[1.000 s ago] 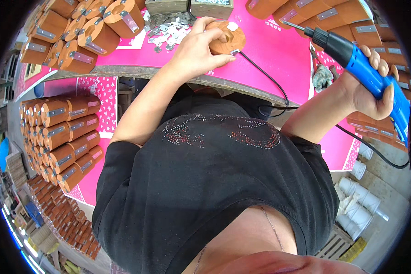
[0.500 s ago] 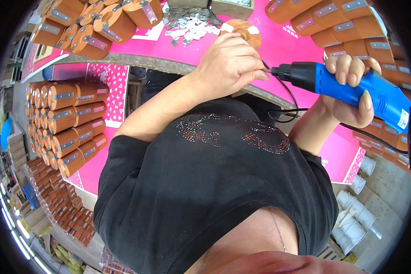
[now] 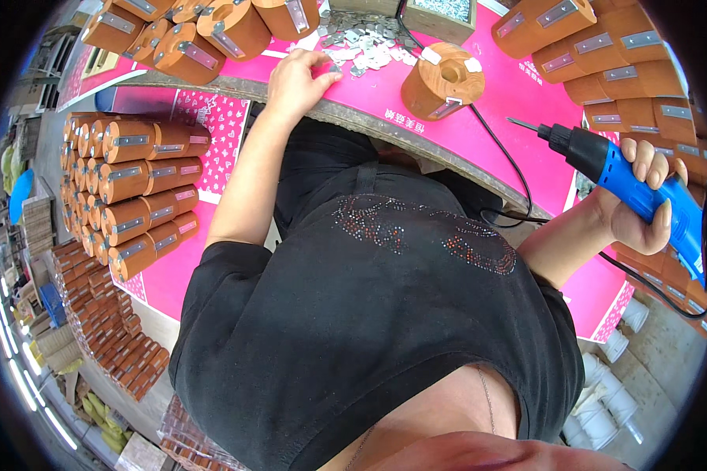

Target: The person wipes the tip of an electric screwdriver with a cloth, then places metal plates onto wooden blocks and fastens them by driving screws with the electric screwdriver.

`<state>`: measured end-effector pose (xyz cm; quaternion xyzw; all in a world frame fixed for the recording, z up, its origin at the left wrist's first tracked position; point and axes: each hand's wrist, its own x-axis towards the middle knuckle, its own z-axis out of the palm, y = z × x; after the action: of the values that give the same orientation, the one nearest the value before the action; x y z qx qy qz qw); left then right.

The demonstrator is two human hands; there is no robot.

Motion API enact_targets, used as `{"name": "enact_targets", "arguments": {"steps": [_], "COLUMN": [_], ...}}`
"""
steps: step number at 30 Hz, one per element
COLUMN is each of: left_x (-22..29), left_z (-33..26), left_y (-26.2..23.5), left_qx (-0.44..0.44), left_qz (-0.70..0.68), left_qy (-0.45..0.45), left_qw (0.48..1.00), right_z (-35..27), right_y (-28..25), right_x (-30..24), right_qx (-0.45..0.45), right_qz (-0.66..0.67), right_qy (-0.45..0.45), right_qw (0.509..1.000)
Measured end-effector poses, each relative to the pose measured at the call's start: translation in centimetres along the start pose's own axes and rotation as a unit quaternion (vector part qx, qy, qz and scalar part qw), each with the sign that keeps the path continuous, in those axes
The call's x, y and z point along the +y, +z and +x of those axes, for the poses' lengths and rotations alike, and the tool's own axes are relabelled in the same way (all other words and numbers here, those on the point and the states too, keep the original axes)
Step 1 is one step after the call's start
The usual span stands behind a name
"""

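My right hand (image 3: 636, 196) grips a blue electric screwdriver (image 3: 668, 206). Its thin bit points left, away from any part. On the pink table a round wooden block (image 3: 424, 96) stands upright with a hole in its top, two white patches on its rim and a small plate on its side. My left hand (image 3: 297, 85) is at the table's near edge, left of the block. Between its thumb and fingertips is a small grey metal plate (image 3: 335, 69). A heap of loose metal plates (image 3: 373, 56) lies just beyond that hand.
A wooden box (image 3: 438, 25) of small metal pieces stands at the back. Stacked wooden blocks rise at left (image 3: 126, 192) and right (image 3: 597, 43). The screwdriver's black cord (image 3: 504, 153) runs over the table edge. White rolls (image 3: 605, 392) lie on the floor at right.
My left hand has left the wooden block and moved left to the metal plates, taking one. My right hand has drawn the screwdriver right and down, and its bit now shows.
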<state>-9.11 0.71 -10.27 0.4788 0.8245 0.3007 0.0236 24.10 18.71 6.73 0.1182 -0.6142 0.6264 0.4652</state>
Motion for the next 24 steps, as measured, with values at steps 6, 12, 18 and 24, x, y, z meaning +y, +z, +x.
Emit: {"name": "enact_targets", "arguments": {"steps": [6,12,18,24], "left_x": [0.7,2.2,9.3,13.4], "left_z": [0.4,0.3,0.4,0.5], "left_y": [0.1,-0.1,-2.7,-0.5], "left_qx": [-0.03,-0.038,-0.01,0.016], "left_qz": [0.009,-0.062,-0.396,-0.303], "left_qy": [-0.018,-0.041,0.051,0.176], "left_qw": [0.999,0.996,0.917,0.936], "right_z": [0.2,0.2,0.2,0.2], "right_y": [0.7,0.5,0.1,0.6], "right_x": [0.5,0.4,0.7,1.1], "right_qx": [0.001,-0.01,-0.01,-0.014], "right_qz": [0.016,0.031,0.041,0.073], "right_qy": [-0.005,0.003,-0.021,-0.031], "right_qw": [1.0,0.999,0.999,0.997]}}
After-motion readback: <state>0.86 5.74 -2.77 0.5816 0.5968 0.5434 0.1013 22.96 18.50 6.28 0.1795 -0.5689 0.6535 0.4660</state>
